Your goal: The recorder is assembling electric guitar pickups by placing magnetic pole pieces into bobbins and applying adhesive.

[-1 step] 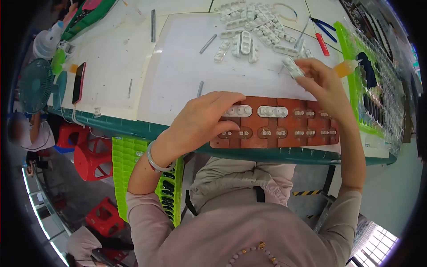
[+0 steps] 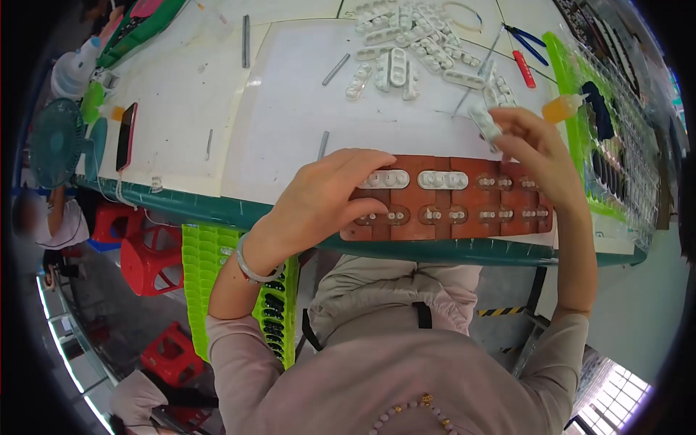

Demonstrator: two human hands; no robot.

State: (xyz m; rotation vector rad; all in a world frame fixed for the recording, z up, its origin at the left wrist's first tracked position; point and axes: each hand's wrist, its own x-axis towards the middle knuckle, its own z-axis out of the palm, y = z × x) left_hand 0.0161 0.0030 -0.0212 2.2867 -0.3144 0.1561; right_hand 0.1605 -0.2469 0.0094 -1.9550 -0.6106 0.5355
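Note:
A reddish-brown fixture block lies along the near table edge, with two rows of oblong recesses holding small metal pegs. Two white oblong pieces with round hollows sit side by side in its far row, toward the left. My left hand grips the block's left end, thumb on top and fingers at the far edge, partly covering the leftmost piece. Above the block's far right side, my right hand pinches another white oblong piece between thumb and fingers, tilted in the air.
Loose white pieces are heaped at the far middle. Blue-handled pliers, a red-handled tool and an amber-filled bottle lie right, beside a green-edged tray. A phone and fan are left.
My right hand has moved slightly nearer and to the right with the white piece, lowering it toward the fixture block. My left hand stays where it was.

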